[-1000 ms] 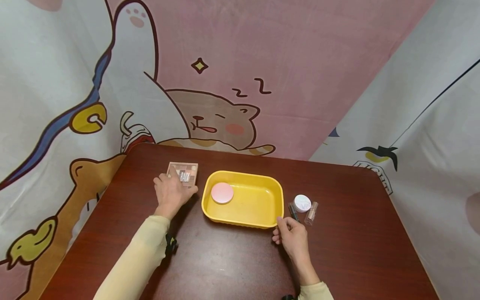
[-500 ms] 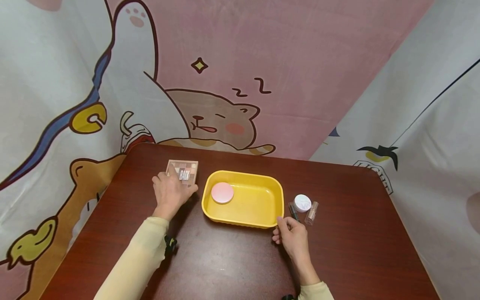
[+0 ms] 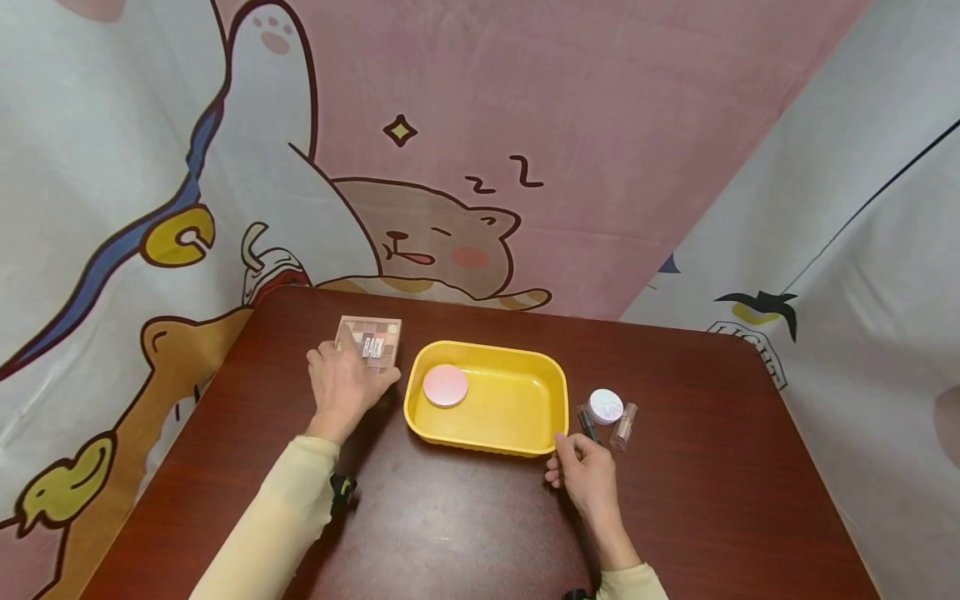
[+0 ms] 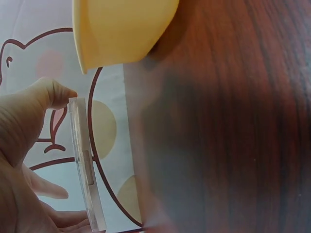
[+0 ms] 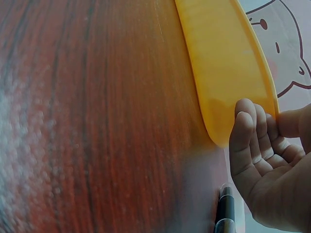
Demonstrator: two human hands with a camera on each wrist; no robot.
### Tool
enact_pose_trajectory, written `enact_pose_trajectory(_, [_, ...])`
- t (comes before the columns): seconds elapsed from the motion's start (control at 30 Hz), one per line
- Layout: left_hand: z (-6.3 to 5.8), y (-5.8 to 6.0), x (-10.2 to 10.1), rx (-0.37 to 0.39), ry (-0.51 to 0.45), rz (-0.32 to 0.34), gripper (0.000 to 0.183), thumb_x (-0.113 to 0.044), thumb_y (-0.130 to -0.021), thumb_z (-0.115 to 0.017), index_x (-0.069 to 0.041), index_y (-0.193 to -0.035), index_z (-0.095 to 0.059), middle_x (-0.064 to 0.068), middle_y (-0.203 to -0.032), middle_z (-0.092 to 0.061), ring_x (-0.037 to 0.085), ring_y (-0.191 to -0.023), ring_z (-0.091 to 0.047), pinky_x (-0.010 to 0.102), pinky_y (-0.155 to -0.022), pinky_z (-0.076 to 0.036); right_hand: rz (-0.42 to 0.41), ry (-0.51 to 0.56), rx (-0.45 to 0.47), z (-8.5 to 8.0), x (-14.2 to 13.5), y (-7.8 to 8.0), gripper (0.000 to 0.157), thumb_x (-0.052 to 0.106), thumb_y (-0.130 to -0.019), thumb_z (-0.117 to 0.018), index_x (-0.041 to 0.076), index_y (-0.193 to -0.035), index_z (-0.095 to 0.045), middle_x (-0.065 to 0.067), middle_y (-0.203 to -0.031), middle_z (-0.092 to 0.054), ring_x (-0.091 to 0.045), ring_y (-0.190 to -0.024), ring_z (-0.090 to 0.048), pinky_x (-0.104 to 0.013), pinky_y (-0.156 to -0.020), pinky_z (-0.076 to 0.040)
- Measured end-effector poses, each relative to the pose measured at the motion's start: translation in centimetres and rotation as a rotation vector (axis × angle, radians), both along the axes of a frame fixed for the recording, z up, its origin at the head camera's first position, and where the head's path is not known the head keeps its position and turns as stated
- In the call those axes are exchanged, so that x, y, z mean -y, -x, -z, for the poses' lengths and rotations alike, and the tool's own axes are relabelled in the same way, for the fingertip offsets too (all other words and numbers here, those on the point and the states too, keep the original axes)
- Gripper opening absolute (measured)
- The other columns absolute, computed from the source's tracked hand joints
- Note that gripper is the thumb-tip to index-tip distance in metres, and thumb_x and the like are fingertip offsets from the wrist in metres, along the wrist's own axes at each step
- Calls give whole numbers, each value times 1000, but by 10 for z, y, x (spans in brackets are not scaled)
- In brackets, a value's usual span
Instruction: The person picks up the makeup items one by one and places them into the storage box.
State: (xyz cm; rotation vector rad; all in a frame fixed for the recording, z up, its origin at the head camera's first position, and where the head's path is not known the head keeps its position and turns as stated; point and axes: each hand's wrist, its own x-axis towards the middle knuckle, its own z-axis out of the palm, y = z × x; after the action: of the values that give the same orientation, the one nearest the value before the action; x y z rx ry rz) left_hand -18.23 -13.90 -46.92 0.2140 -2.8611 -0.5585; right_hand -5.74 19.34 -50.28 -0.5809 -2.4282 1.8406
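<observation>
Left hand (image 3: 341,387): thumb and fingers spread across a flat, square palette (image 3: 382,346), which we find pinched by its opposite edges. The palette's face shows small coloured squares in pinks and browns, lettered "BACK". In the left wrist view we see it edge-on against the printed cloth, apparently raised off the table.

Right hand (image 3: 588,475): thumb and forefinger pinch the rim of a yellow tray (image 3: 502,408) at its near right corner; we note the other fingers bent against or near the outer wall, contact uncertain.

Tray: rectangular, round-cornered, on the table, just to the right of the palette. Contents: one pink round case (image 3: 446,386), towards the left end.

Right of the tray, three items grouped closely: one white round case (image 3: 605,407); one slim dark tube (image 3: 588,424) on its left, lying down; one clear tube with a rose-gold part (image 3: 623,427) on its right.

Sleeves (image 3: 262,517): pale yellow, with a dark wrist device (image 3: 342,492) visible at the left.

Table (image 3: 712,467): reddish-brown, wood-grained, glossy.

Cloth (image 3: 600,125): pink and white, behind the table; we record a printed sleeping cat.
</observation>
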Motion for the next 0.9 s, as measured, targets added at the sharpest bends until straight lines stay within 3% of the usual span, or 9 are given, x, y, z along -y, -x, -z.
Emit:
enact_pose_trajectory(0.33, [-8,-4,-8,-8,16,17,109,-47,-68,-88,11,-146,-40,40,-112,-57,53,-101,-52,59,-93,-42,-3,-7,-11,-1,0,0,33,14,-106,-59,-7,-81,-65,-13,-66,-68,-16,-51,-66,-28,-49,-56])
enact_pose_trajectory(0.9, [-19,-14,-22,-101,21,60,107,-48,-64,-90,12,-141,-46,37,-101,-60,49,-87,-53,56,-81,-43,-1,-3,-7,1,0,0,35,15,-106,-59,-11,-84,-65,-13,-66,-68,-17,-52,-67,-28,-50,-56])
